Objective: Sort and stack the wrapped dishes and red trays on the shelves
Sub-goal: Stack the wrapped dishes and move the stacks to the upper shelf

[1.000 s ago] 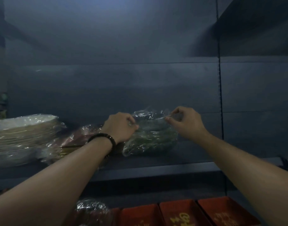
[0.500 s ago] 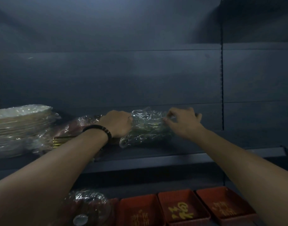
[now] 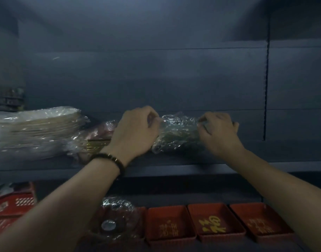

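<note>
Dim grey shelving, panelled back wall, two levels in view. On upper shelf [image 3: 174, 161], just right of centre: green bundle [image 3: 178, 135] of wrapped dishes, resting on the board, gripped at both ends. Left hand [image 3: 136, 131], fingers curled, pinching film at the bundle's left end; right hand [image 3: 218, 131], fingers likewise curled into film at the right end. Probably squaring the bundle into its place. To do it well: grip the dishes through the film rather than loose film alone, to spare the wrap from tearing; keep both ends level; ease it left to just beside red bundle [image 3: 99, 131], without knocking that or plate stack [image 3: 34, 131] beyond; set it well back from the shelf's near edge. Count, upper shelf: three wrapped lots, namely plate stack far left, red bundle half hidden behind the left wrist, green bundle in hand. Count, lower shelf: one wrapped dish [image 3: 116, 219] near centre, three red trays [image 3: 169, 226] side by side to its right, open side up, gold lettering inside. More red ware [image 3: 12, 206] at lower left, too blurred to count. Dishes per bundle: cannot tell through the film.
</note>
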### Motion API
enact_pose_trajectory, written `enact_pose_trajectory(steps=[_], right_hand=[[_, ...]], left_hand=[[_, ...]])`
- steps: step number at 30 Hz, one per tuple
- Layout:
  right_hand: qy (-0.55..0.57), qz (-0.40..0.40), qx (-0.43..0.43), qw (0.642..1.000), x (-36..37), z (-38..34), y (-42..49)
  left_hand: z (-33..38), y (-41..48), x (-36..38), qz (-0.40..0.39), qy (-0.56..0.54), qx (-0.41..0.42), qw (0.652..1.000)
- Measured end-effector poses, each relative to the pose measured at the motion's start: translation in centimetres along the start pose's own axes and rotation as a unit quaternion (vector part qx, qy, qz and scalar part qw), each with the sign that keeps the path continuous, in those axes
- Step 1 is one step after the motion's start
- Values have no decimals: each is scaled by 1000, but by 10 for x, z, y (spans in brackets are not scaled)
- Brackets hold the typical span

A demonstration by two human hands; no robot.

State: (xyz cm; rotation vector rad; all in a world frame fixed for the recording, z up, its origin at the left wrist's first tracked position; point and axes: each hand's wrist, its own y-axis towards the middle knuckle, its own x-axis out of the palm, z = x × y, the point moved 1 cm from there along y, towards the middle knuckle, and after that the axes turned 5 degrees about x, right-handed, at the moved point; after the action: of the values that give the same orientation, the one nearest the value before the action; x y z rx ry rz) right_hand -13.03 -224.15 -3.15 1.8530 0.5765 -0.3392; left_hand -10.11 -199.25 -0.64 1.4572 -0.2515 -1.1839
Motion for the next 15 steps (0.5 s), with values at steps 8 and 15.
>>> enact_pose_trajectory(steps=[8,15], right_hand=[[151,-41,-234,960,49,-47,-127],[132,-326,-72,933,157,-65,-217]], left_hand=[[-69,-183,-27,-14,-67,-117,991],[-168,-298,19,-48,-37,-319,946]])
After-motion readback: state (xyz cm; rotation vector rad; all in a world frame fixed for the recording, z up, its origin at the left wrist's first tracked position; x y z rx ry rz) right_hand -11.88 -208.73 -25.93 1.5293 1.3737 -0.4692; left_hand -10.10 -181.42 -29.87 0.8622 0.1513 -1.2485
